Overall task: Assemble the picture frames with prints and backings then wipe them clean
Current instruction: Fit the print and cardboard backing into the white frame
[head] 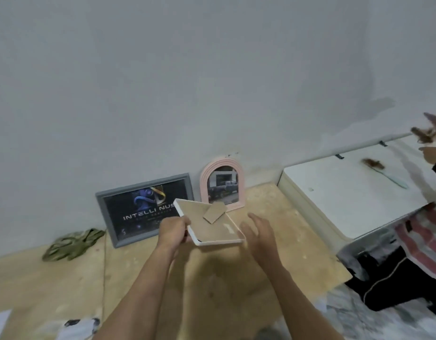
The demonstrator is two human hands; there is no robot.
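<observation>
Two frames already lean against the wall while the left hand (174,229) pinches a white frame (209,223), backing up, above the floor; right hand (257,233), fingers spread, should likely turn it for wiping.

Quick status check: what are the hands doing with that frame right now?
Left hand grips white frame, backing side up. Right hand open beside it, not touching. Gray frame and pink arched frame lean on the wall behind.
</observation>
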